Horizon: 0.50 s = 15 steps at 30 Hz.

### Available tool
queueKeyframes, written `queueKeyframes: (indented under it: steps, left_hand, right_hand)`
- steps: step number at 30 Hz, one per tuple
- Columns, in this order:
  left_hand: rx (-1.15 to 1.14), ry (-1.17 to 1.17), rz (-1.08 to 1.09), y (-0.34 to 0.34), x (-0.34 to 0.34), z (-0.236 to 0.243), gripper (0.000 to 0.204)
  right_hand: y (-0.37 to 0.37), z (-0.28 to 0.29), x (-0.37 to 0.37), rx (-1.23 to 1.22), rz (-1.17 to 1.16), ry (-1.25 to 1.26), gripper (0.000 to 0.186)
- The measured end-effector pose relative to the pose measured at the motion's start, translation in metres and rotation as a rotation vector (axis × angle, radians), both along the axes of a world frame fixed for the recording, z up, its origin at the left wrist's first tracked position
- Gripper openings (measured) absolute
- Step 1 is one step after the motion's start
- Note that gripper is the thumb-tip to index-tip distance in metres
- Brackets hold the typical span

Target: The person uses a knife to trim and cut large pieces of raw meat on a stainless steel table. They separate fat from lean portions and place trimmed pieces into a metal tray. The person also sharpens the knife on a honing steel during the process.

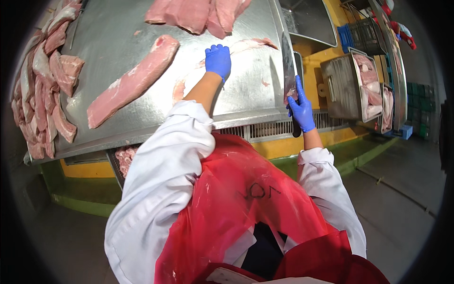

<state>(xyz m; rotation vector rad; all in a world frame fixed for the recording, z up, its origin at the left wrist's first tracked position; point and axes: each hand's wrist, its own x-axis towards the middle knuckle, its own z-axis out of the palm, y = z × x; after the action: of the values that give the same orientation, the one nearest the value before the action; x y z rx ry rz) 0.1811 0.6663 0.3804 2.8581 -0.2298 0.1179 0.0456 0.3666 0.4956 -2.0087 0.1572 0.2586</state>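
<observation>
My left hand [218,60], in a blue glove, is closed in a fist over a thin strip of pale meat trimming [246,45] on the steel table [246,94]. The strip comes out on both sides of the fist. A long knife [289,66] is in my blue-gloved right hand [301,112], at the table's right edge. Its blade points away from me, and my index finger lies stretched along it; the dark handle shows below the palm. Left of my left hand lies a long pink pork loin [135,80], apart from it.
More loins [198,14] lie at the far side. A heap of meat strips [42,90] covers the table's left end. To the right are a steel bin [307,21] and a tub of meat [340,85]. Another person [403,35] shows at the far right.
</observation>
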Motion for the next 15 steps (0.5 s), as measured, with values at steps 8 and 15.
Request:
queueKeyframes:
  steps: [8, 15]
  left_hand:
    - [-0.286, 0.268, 0.021, 0.060, -0.128, 0.003, 0.021]
    - [-0.020, 0.178, -0.070, 0.113, -0.199, 0.029, 0.011]
  right_hand:
    - [-0.021, -0.001, -0.033, -0.364, 0.337, -0.001, 0.075]
    - [0.094, -0.014, 0.056, -0.818, 1.069, -0.162, 0.070]
